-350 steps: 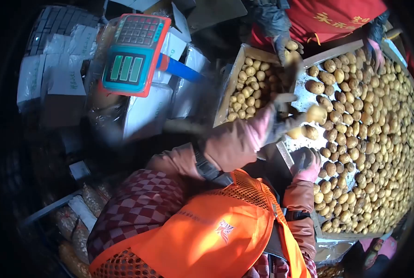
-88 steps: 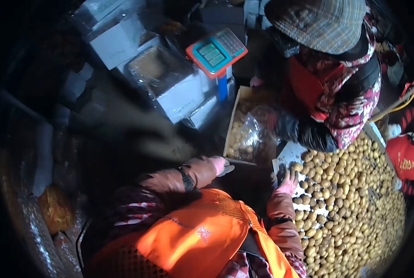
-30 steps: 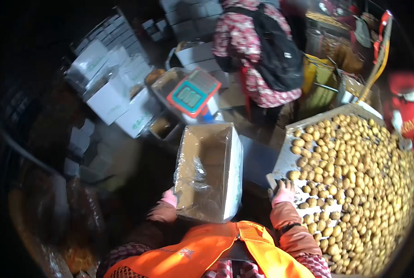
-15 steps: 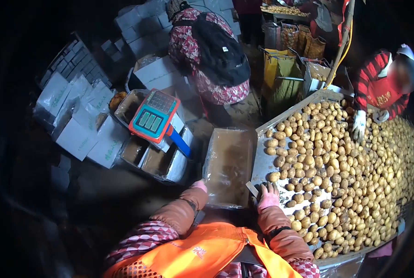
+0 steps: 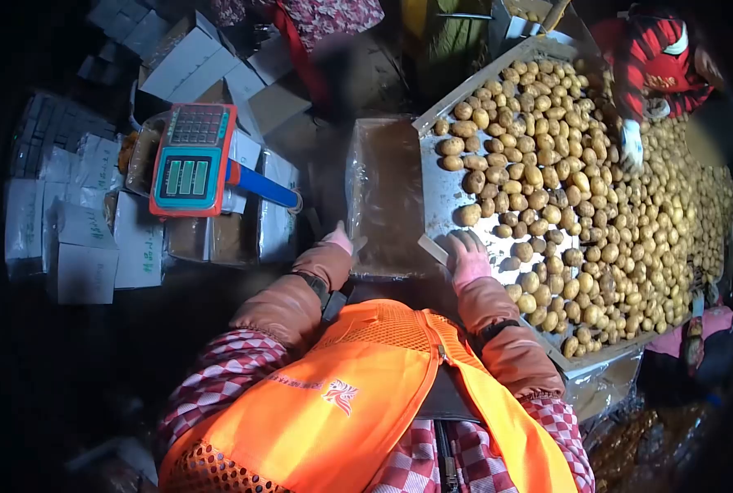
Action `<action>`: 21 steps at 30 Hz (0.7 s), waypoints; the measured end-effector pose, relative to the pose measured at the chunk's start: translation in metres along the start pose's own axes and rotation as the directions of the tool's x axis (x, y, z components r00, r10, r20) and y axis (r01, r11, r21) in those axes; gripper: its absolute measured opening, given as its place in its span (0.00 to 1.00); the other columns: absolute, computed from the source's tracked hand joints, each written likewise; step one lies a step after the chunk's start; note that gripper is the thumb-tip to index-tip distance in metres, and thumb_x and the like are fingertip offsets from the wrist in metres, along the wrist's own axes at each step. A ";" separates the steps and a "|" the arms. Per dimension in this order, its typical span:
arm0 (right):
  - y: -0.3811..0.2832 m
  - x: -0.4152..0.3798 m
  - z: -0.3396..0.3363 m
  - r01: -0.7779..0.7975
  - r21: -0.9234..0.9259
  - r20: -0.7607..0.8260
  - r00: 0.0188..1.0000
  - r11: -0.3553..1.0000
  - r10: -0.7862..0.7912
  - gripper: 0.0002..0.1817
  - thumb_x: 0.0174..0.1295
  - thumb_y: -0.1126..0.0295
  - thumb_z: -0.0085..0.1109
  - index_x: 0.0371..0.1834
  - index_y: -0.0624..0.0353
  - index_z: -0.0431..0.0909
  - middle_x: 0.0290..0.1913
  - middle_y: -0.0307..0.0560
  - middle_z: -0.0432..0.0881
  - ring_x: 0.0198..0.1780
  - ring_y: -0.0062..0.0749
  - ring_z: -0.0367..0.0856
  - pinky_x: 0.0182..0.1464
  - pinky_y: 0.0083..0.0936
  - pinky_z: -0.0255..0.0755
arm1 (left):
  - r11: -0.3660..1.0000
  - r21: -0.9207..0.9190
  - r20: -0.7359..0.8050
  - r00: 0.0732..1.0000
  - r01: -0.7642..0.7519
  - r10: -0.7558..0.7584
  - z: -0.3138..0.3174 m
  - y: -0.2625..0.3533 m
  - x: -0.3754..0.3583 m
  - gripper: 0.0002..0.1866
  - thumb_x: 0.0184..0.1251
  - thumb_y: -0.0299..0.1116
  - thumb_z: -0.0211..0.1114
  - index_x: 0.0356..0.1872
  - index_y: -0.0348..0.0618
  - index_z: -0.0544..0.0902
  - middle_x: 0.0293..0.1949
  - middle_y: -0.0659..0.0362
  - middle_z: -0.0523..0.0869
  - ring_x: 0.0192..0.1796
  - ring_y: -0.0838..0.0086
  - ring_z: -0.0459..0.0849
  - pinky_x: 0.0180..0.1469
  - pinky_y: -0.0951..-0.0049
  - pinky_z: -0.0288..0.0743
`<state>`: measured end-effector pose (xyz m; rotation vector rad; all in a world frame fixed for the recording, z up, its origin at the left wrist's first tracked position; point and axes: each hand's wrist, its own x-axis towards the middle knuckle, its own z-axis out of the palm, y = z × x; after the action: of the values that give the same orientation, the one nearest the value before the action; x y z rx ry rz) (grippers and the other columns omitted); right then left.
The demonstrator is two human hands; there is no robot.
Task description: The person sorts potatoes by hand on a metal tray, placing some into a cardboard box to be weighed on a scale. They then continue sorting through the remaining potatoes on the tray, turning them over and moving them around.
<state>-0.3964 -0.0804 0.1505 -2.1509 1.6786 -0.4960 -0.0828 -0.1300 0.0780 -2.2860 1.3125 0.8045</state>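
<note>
A brown cardboard box [image 5: 389, 193] lined with clear plastic stands in front of me with its top open, against the left end of the potato table [image 5: 443, 197]. My left hand [image 5: 341, 240], in a pink glove with dark fingers, grips the near left edge of the box. My right hand [image 5: 470, 260] rests at the table's near left corner, beside the wooden rim. Its fingers are stretched out over the tabletop and hold nothing. Many loose potatoes [image 5: 580, 214] cover the table to the right of that hand.
A digital scale [image 5: 192, 160] with a blue pole stands at left, among white cartons [image 5: 140, 238]. Across the table a person in red and black stripes has a gloved hand [image 5: 631, 146] over the potatoes. Another person in a patterned jacket [image 5: 333, 20] is at the top.
My view has tilted down, so the scene sits higher in it. Both hands stay by the box and the table corner. The patterned-jacket person is now mostly out of view.
</note>
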 end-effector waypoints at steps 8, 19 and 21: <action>0.003 -0.003 0.002 -0.021 -0.010 0.003 1.000 1.000 0.021 0.37 0.49 0.58 0.76 0.65 0.50 0.74 0.68 0.52 0.73 0.71 0.54 0.67 0.72 0.47 0.63 | 0.996 0.069 0.000 0.999 -0.049 0.049 -0.005 0.009 0.001 0.22 0.68 0.41 0.63 0.61 0.46 0.81 0.62 0.51 0.81 0.65 0.55 0.79 0.68 0.55 0.71; 0.072 -0.096 -0.059 -0.433 -0.077 -0.444 0.821 0.898 0.358 0.28 0.55 0.63 0.71 0.62 0.49 0.78 0.64 0.55 0.76 0.69 0.57 0.69 0.72 0.50 0.61 | 0.984 0.167 -0.031 0.997 -0.067 0.073 -0.007 0.022 -0.001 0.23 0.66 0.40 0.66 0.62 0.48 0.80 0.63 0.52 0.81 0.66 0.55 0.78 0.69 0.56 0.70; 0.089 -0.120 -0.069 -0.553 -0.126 -0.494 0.755 0.823 0.432 0.30 0.54 0.59 0.72 0.63 0.48 0.78 0.67 0.55 0.75 0.70 0.58 0.67 0.73 0.51 0.59 | 0.982 0.185 -0.056 0.997 -0.050 0.061 -0.008 0.022 -0.006 0.24 0.66 0.40 0.67 0.62 0.48 0.80 0.63 0.52 0.81 0.66 0.55 0.78 0.69 0.57 0.70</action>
<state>-0.5327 0.0112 0.1608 -1.6974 2.6090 -0.6657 -0.1015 -0.1413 0.0868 -2.1532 1.4210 0.6080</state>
